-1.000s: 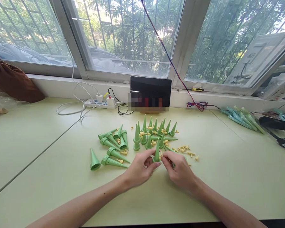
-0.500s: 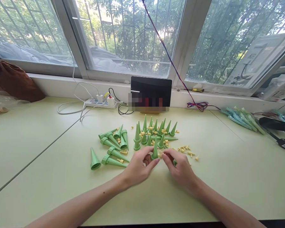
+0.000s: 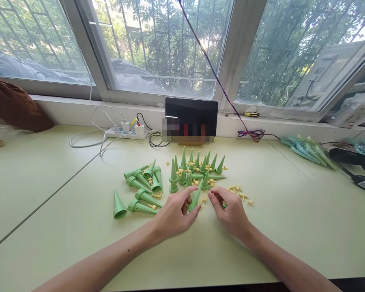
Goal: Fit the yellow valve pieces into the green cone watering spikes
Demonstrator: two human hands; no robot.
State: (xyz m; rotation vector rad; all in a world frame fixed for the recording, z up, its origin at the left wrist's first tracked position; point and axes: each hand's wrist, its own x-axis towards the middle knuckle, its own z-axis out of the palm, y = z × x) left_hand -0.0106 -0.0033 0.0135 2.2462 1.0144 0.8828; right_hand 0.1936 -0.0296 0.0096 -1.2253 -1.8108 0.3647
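My left hand (image 3: 174, 213) pinches the base of a green plastic cone (image 3: 195, 198), which tilts to the right. My right hand (image 3: 230, 211) hovers just right of it with fingers curled and thumb and forefinger close together; what they hold, if anything, is too small to name. A green piece (image 3: 223, 205) shows under that hand. Small yellow parts (image 3: 239, 192) lie scattered to the right. Behind the hands stand several upright green cones (image 3: 200, 166) with yellow pieces among them. More green cones (image 3: 142, 182) lie on their sides to the left.
A dark tablet (image 3: 191, 121) leans against the window sill. A white power strip (image 3: 126, 132) with cables lies at the back left. Red and blue wires (image 3: 252, 134) coil at the back right. Bagged green items (image 3: 310, 152) and a black object (image 3: 353, 159) sit far right. A brown bag (image 3: 15, 107) rests far left.
The cone in my left hand has tipped from upright to leaning right. My right hand has drawn slightly away from the cone.
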